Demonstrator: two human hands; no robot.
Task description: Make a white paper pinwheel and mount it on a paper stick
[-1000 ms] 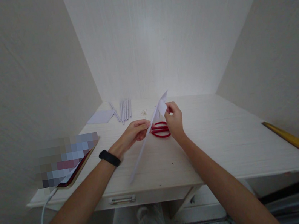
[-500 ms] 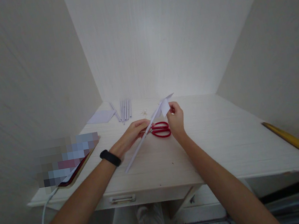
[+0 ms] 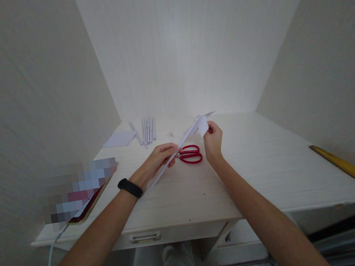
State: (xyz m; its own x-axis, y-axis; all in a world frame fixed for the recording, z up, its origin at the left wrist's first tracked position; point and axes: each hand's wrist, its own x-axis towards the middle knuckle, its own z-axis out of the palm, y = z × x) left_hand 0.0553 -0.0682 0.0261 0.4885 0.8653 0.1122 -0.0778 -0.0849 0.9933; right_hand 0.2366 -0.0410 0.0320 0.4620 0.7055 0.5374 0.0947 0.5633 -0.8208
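1. Overall dim, with a cool grey cast.
2. Brightest zone: back wall (image 3: 185,59) and far edge of the table (image 3: 269,154), lit from above.
3. Shadows soft; no glare.
4. Strong wide-angle distortion: side walls splay outward, forearms stretch at the bottom.
5. Pixelated block over the phone (image 3: 78,190).
6. Fine detail soft.

We held a white sheet of paper (image 3: 180,147) rolled or folded into a long, thin strip, slanting from low near our left hand (image 3: 160,157) up toward our right hand (image 3: 213,140). Its lower end reached down past our left wrist just above the desk (image 3: 265,168), while its upper end opened into a small loose flap beside the fingers (image 3: 210,128) of our right hand. It was lifted off the desk, and its middle passed in front of the red-handled scissors (image 3: 190,154) lying flat between our hands.
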